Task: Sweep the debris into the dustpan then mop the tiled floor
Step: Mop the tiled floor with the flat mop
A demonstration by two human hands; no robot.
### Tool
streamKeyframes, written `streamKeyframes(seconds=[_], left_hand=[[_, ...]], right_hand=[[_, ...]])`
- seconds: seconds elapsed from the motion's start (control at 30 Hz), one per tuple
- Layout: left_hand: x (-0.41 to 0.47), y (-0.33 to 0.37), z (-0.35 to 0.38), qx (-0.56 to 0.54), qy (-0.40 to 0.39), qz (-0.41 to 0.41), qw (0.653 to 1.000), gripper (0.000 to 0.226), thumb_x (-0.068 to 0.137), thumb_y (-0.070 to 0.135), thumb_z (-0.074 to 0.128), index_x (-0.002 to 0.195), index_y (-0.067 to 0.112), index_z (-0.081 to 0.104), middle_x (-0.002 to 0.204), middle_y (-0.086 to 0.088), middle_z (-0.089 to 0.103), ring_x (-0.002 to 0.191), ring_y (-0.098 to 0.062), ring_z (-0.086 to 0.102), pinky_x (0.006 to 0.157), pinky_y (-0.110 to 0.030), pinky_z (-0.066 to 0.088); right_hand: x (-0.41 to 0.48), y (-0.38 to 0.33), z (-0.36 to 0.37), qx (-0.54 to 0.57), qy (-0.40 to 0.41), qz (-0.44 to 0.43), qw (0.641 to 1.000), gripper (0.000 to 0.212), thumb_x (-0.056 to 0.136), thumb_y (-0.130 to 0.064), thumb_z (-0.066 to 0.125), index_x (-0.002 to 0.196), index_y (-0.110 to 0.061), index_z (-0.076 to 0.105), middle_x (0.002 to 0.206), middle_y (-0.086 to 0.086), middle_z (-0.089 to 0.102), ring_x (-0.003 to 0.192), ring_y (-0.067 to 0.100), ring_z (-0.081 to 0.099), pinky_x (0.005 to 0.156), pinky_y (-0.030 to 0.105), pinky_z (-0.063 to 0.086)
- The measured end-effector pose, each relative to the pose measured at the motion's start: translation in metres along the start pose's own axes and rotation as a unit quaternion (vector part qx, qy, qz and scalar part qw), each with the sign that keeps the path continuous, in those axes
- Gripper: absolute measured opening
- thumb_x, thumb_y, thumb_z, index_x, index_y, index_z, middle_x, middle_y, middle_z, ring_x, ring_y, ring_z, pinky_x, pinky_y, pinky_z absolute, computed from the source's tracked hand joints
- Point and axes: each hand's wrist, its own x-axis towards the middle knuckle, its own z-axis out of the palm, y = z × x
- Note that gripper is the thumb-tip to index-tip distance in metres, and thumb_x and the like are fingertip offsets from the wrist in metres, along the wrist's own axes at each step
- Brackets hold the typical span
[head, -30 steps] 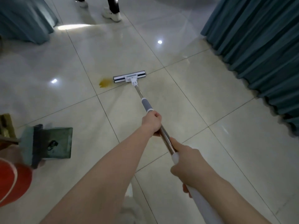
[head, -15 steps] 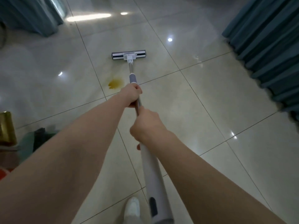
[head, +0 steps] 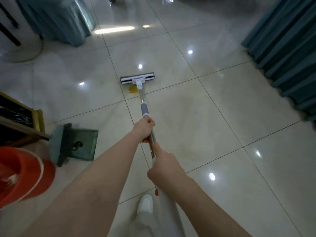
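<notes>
A red bucket [head: 25, 175] sits at the lower left edge, beside a wooden-framed piece of furniture [head: 36, 117]. Just to their right a green dustpan [head: 82, 144] lies on the tiled floor [head: 213, 117], a small dark scrap [head: 77, 145] on its tray. It is well apart from the mop. Teal cloth [head: 56, 19] hangs to the floor at upper left. At centre, a person's left hand [head: 143, 130] has its grip clenched round the steel shaft of the mop [head: 145, 110], just below the grey sleeve. The flat mop head [head: 137, 79] rests on the glossy tiles ahead of the person, its near edge at a yellow stain [head: 132, 90] that the shaft crosses, close to a grout line. A white shoe [head: 145, 202] shows below, between the forearms. The right hand [head: 164, 168] is nearer the body. Its grip grasps the mop where the steel shaft meets the white lower tube, fingers wrapped under it. Both arms are stretched forward. Ceiling lights glint off the pale tiles, and pleated teal curtains [head: 287, 48] line the right side of the room.
</notes>
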Motion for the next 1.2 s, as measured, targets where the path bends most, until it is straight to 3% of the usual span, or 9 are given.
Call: streamKeyframes(seconds=[0.1, 0.2, 0.3, 0.4, 0.57, 0.77, 0.93, 1.03, 1.2], left_hand=[[-0.064, -0.028, 0.032, -0.011, -0.012, -0.006, 1.0, 0.019, 0.097, 0.026, 0.042, 0.106, 0.015, 0.056, 0.095, -0.01, 0.051, 0.077, -0.028, 0.057, 0.05, -0.033, 0.055], [-0.133, -0.054, 0.071, -0.01, -0.023, -0.012, 1.0, 0.017, 0.098, 0.026, 0.041, 0.1, 0.018, 0.055, 0.1, -0.012, 0.053, 0.089, -0.034, 0.058, 0.068, -0.039, 0.057], [-0.192, -0.074, 0.108, 0.019, -0.017, -0.003, 1.0, 0.013, 0.098, 0.026, 0.04, 0.092, 0.022, 0.051, 0.104, -0.014, 0.057, 0.079, -0.026, 0.056, 0.059, -0.027, 0.048], [-0.24, -0.09, 0.136, 0.024, -0.025, -0.007, 0.999, 0.015, 0.099, 0.027, 0.039, 0.089, 0.025, 0.049, 0.1, -0.01, 0.055, 0.065, -0.013, 0.046, 0.043, -0.018, 0.033], [-0.282, -0.093, 0.153, -0.003, -0.012, -0.016, 1.0, 0.016, 0.1, 0.028, 0.038, 0.096, 0.023, 0.053, 0.099, -0.008, 0.054, 0.065, -0.013, 0.045, 0.042, -0.02, 0.033], [-0.264, -0.08, 0.13, -0.075, 0.028, -0.04, 0.996, 0.016, 0.097, 0.021, 0.043, 0.091, 0.02, 0.058, 0.103, -0.013, 0.053, 0.079, -0.031, 0.054, 0.041, -0.029, 0.047], [-0.22, -0.062, 0.097, -0.081, 0.046, -0.05, 0.994, 0.016, 0.098, 0.022, 0.045, 0.097, 0.018, 0.061, 0.11, -0.014, 0.055, 0.086, -0.035, 0.056, 0.052, -0.036, 0.053], [-0.178, -0.049, 0.063, -0.071, 0.051, -0.041, 0.995, 0.02, 0.098, 0.023, 0.046, 0.103, 0.016, 0.063, 0.11, -0.014, 0.055, 0.087, -0.035, 0.057, 0.05, -0.035, 0.053], [-0.083, -0.031, 0.004, -0.057, 0.055, -0.034, 0.996, 0.02, 0.098, 0.023, 0.045, 0.105, 0.017, 0.062, 0.111, -0.014, 0.055, 0.089, -0.033, 0.055, 0.046, -0.034, 0.051]], right_hand=[[-0.057, 0.048, 0.023, -0.032, -0.003, -0.017, 0.999, 0.082, 0.081, -0.002, 0.047, 0.147, -0.04, 0.016, 0.096, 0.01, 0.058, 0.083, 0.029, 0.065, 0.073, 0.044, 0.059], [-0.118, 0.1, 0.04, 0.036, -0.043, 0.012, 0.998, 0.084, 0.078, -0.008, 0.045, 0.137, -0.061, 0.016, 0.089, 0.005, 0.056, 0.068, 0.026, 0.066, 0.06, 0.042, 0.061], [-0.172, 0.145, 0.05, 0.038, -0.065, 0.017, 0.997, 0.09, 0.074, -0.015, 0.05, 0.135, -0.068, 0.012, 0.084, -0.005, 0.059, 0.062, 0.014, 0.065, 0.056, 0.026, 0.058], [-0.219, 0.178, 0.057, 0.039, -0.091, 0.031, 0.995, 0.094, 0.071, -0.018, 0.054, 0.14, -0.063, 0.01, 0.084, -0.009, 0.06, 0.059, 0.008, 0.066, 0.049, 0.016, 0.05], [-0.255, 0.196, 0.06, 0.03, -0.055, 0.029, 0.998, 0.087, 0.074, -0.012, 0.053, 0.142, -0.056, 0.021, 0.082, -0.004, 0.062, 0.058, 0.011, 0.064, 0.047, 0.02, 0.052], [-0.23, 0.17, 0.063, 0.048, -0.03, 0.029, 0.998, 0.086, 0.076, -0.002, 0.039, 0.135, -0.062, 0.025, 0.081, 0.008, 0.057, 0.032, 0.016, 0.054, 0.033, 0.026, 0.046], [-0.181, 0.134, 0.056, 0.017, -0.021, 0.022, 0.999, 0.083, 0.079, -0.004, 0.043, 0.14, -0.057, 0.024, 0.076, 0.002, 0.058, 0.052, 0.015, 0.058, 0.047, 0.029, 0.057], [-0.137, 0.101, 0.05, 0.035, -0.011, 0.018, 0.999, 0.081, 0.077, -0.002, 0.045, 0.136, -0.054, 0.031, 0.078, 0.002, 0.059, 0.056, 0.018, 0.061, 0.048, 0.035, 0.059], [-0.047, 0.038, 0.04, 0.028, -0.007, -0.002, 1.0, 0.084, 0.074, -0.003, 0.047, 0.133, -0.059, 0.025, 0.076, -0.002, 0.057, 0.062, 0.022, 0.065, 0.055, 0.044, 0.059]])
